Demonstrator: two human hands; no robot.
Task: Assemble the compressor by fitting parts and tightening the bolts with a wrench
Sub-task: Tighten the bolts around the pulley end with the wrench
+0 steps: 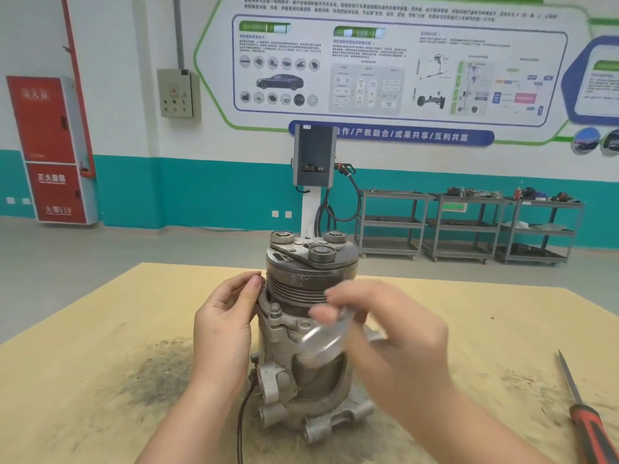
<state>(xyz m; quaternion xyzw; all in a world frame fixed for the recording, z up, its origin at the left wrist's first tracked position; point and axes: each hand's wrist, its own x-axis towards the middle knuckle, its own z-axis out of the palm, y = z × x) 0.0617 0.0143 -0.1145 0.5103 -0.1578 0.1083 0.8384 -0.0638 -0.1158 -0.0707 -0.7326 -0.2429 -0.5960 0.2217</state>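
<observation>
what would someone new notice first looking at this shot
The grey metal compressor standing upright at the middle of the tan worktable, its grooved pulley on top. The left hand touches its side just below the pulley, while the right hand, blurred with motion, holds a shiny metal tool in front of the body. A red-handled screwdriver lies at the table's right edge.

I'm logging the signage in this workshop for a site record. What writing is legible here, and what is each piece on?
"合作/产教融合/成果共享/互利共赢": blue banner under the wall poster.
"灭火器箱": lower door of the red cabinet.
"火警119": bottom of the same cabinet.
Top cabinet door lettering: blurred.
Poster headings and paragraphs: too small to read.
Green sign on the shelf cart: unreadable.
Compressor, screwdriver: no readable text.
</observation>
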